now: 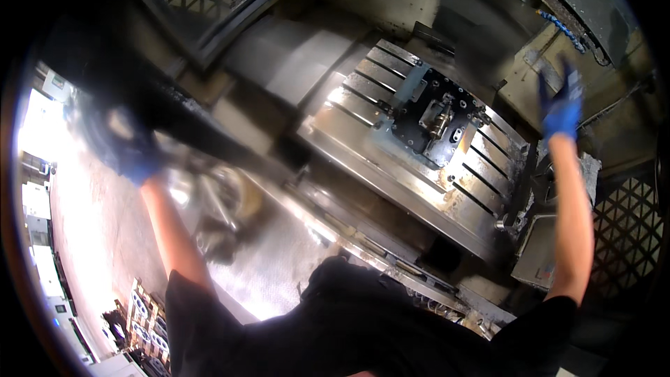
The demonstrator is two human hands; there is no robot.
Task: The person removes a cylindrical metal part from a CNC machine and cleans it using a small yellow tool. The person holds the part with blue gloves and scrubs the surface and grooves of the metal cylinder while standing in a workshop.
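Blur smears your left hand point(124, 141), so I can't tell if it's wide, narrow or gripping something. Your blue-gloved right hand point(562, 106) is up near the machine wall point(520, 84), spread wide, its dark ends kinda lost in shadow. The shiny metal part point(439, 123) sits on the black plate point(410, 126) on the slotted bed point(342, 132), too small to make out properly, and the clutter point(227, 202) down left is mush.
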